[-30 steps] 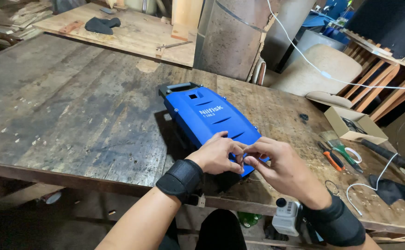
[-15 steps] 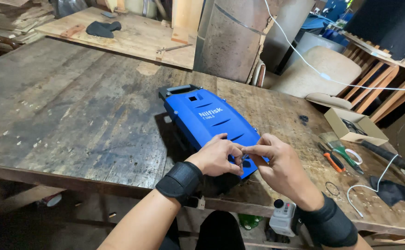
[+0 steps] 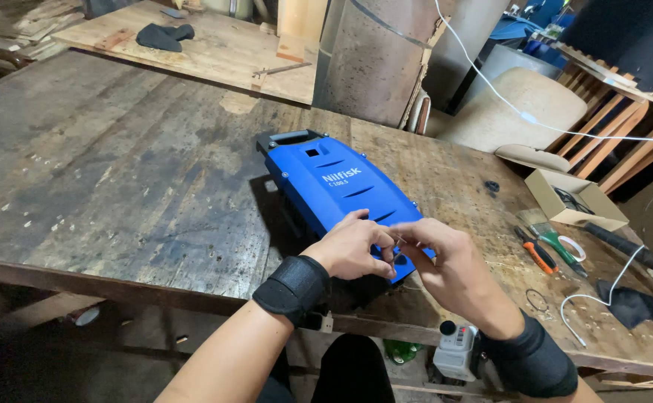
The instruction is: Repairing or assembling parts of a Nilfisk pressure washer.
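- The fingers [image 3: 377, 252] of both hands are brought together, tip to tip, at the near end of a blue machine housing [image 3: 341, 192]; they are curled nearly closed.
- Something very small seems to be pinched between them, but what it is cannot be told.
- The left hand [image 3: 350, 248] is rested on the housing's near end; the right hand [image 3: 446, 269] is held just beside it, at the near right corner.
- Black wrist wraps are worn on both forearms.
- The housing is laid flat on the worn wooden bench [image 3: 117, 179], close to its near edge.
- Its long axis is run from the near right to the far left, with the dark handle end [image 3: 291, 137] pointed away.
- An open cardboard box [image 3: 574, 197] and orange-handled pliers [image 3: 535, 252] are seen well to the right.
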